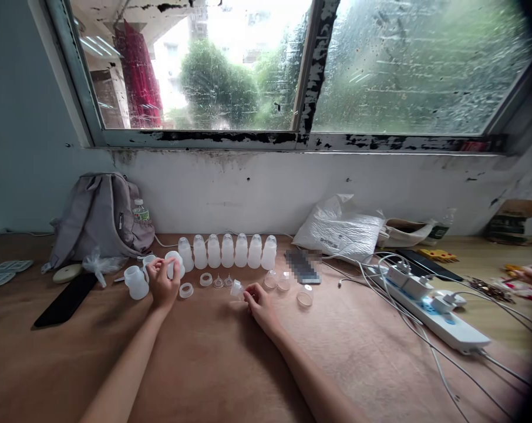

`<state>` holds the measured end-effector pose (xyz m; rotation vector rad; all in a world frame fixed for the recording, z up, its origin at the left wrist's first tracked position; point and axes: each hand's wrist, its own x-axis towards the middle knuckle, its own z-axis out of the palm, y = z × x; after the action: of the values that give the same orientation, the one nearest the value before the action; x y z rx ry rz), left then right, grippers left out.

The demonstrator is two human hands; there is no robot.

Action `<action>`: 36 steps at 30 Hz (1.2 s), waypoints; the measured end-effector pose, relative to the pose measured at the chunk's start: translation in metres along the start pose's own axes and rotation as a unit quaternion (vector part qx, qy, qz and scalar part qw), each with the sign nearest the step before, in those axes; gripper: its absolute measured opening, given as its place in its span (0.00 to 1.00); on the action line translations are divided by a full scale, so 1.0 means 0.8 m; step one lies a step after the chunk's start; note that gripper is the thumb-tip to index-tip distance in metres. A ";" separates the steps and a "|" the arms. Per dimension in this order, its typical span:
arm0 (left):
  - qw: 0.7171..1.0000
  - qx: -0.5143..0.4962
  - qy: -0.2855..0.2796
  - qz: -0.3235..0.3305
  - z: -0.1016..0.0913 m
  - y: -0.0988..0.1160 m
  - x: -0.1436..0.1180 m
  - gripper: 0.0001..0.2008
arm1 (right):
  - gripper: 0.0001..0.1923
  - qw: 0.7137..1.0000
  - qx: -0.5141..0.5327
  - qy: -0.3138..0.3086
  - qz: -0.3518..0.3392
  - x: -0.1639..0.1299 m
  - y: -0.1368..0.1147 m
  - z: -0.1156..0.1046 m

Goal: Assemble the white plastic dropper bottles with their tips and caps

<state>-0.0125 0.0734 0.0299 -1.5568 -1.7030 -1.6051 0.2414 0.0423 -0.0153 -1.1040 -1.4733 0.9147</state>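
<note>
Bottles [228, 254], milky translucent plastic, rounded

The brown table [213, 364] carries bottles [228, 254], rings [186, 295], a grey backpack [99, 217] and a silvery bag [343, 232].

- Left arm [131, 358]: bare forearm, rising from the lower edge and slanting up to the right.
- Left wrist [162, 306]: roughly in line with the forearm.
- Left hand [164, 282]: raised, fingers bent; how firmly they close cannot be told.
- Right arm [307, 367]: bare forearm, slanting up to the left from the lower edge.
- Right wrist [272, 324]: below and to the right of its hand.
- Right hand [259, 299]: fingers curled, tips pointing left; their grip is too small to judge.
- Both hands: well apart, the left slightly higher in view.
</note>
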 end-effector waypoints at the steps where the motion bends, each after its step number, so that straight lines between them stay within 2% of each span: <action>1: 0.999 -0.024 0.010 0.026 -0.001 0.010 -0.007 0.09 | 0.08 1.000 0.011 0.005 0.003 0.000 0.001 0.000; 4: 0.993 -0.099 -0.011 0.062 0.005 0.047 -0.035 0.07 | 0.08 0.998 0.051 0.017 0.020 0.002 0.006 0.000; 7: 0.979 -0.165 -0.078 0.087 0.020 0.082 -0.067 0.07 | 0.09 0.994 0.097 0.029 0.031 0.004 0.008 -0.004; 9: 0.966 -0.200 -0.121 0.106 0.028 0.098 -0.084 0.06 | 0.09 0.990 0.129 0.040 0.032 0.005 0.007 -0.007; 12: 0.943 -0.241 -0.202 0.110 0.035 0.106 -0.100 0.06 | 0.09 0.985 0.160 0.050 0.041 0.006 0.004 -0.012; 14: 0.924 -0.280 -0.248 0.079 0.038 0.104 -0.105 0.10 | 0.09 0.983 0.169 0.055 0.048 0.006 0.001 -0.013; 18: 0.869 -0.352 -0.346 -0.034 0.046 0.096 -0.112 0.30 | 0.09 0.981 0.178 0.063 0.038 0.006 -0.003 -0.015; 20: 0.854 -0.343 -0.385 -0.066 0.049 0.093 -0.114 0.31 | 0.09 0.982 0.176 0.067 0.026 0.007 -0.003 -0.016; 22: 0.869 -0.312 -0.378 -0.065 0.049 0.091 -0.112 0.27 | 0.08 0.983 0.170 0.067 0.014 0.008 -0.003 -0.018; 24: 0.894 -0.273 -0.353 -0.034 0.046 0.088 -0.108 0.24 | 0.08 0.984 0.165 0.064 0.003 0.008 -0.003 -0.020; 29: 0.932 -0.179 -0.312 0.039 0.035 0.077 -0.095 0.28 | 0.06 0.989 0.133 0.064 -0.010 0.007 -0.005 -0.021; 33: 0.927 -0.120 -0.317 0.163 0.027 0.069 -0.087 0.19 | 0.05 0.994 0.091 0.063 -0.008 0.005 -0.006 -0.020; 36: 0.922 -0.104 -0.319 0.193 0.024 0.068 -0.084 0.19 | 0.04 0.997 0.061 0.052 -0.005 0.004 -0.005 -0.020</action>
<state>0.0643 0.0458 -0.0039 -2.5421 -1.3676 -1.1708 0.2566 0.0440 -0.0075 -1.0371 -1.3200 0.9151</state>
